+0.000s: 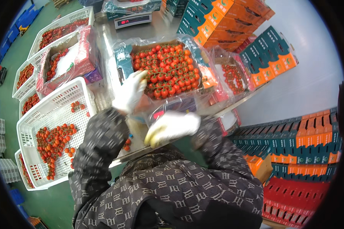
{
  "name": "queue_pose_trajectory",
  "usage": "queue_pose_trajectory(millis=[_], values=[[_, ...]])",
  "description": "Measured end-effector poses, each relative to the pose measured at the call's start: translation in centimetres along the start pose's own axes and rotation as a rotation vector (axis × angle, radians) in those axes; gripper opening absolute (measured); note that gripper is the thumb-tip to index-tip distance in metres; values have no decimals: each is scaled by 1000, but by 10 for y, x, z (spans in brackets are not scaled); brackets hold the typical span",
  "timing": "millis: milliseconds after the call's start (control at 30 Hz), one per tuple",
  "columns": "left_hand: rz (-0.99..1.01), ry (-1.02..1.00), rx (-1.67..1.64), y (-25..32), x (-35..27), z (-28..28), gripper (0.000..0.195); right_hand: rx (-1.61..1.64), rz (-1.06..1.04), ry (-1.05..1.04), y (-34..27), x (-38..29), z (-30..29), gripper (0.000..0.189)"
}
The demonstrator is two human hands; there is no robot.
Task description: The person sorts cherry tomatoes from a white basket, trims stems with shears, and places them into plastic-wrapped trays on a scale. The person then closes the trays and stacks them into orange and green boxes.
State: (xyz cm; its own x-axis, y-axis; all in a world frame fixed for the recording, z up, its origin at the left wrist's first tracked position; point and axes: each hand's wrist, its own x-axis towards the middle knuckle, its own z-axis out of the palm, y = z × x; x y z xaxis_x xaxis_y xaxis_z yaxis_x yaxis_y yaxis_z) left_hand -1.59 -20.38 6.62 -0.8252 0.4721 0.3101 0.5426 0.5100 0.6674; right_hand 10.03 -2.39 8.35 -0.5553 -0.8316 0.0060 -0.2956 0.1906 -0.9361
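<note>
A carton (123,60) lined with clear plastic film stands before me, filled with vine cherry tomatoes (167,70) in rows. My left hand (130,91), in a white glove with yellowish fingertips, reaches over the carton's left side. Its fingertips are at the edge of the tomatoes; whether they grip any is unclear. Blurred by motion, my gloved right hand (175,127) is above the table's front edge, fingers bent downward. It partly covers a weighing scale with a lit red display (158,115) in front of the carton. A few tomatoes (127,145) lie on the table near my left sleeve.
At left, a white perforated crate (56,114) holds tomato bunches beside a red carton (83,61). Another scale (133,20) stands at the back. Green-and-orange cartons (218,21) are stacked back right. A smaller film-lined carton (232,77) stands right. More cartons (301,137) fill the lower right.
</note>
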Motion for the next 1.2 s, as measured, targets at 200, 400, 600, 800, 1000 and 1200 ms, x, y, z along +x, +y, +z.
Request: queue_pose_trajectory(millis=[200,400,600,800,1000,1200], values=[[-70,-216,562,7,54,63,65,-873,71,566,76,21,-194,45],[73,171,289,-9,48,66,54,-983,-45,317,140,20,-237,40],[102,368,394,-10,40,60,51,-943,152,260,119,43,-220,47],[-156,848,42,37,-195,23,25,-434,-225,405,8,89,-105,40],[-1540,1525,69,119,-595,87,24,-446,-305,-435,-20,105,89,30],[-1987,1470,459,128,-800,169,20,-415,-274,-940,-10,82,237,30]])
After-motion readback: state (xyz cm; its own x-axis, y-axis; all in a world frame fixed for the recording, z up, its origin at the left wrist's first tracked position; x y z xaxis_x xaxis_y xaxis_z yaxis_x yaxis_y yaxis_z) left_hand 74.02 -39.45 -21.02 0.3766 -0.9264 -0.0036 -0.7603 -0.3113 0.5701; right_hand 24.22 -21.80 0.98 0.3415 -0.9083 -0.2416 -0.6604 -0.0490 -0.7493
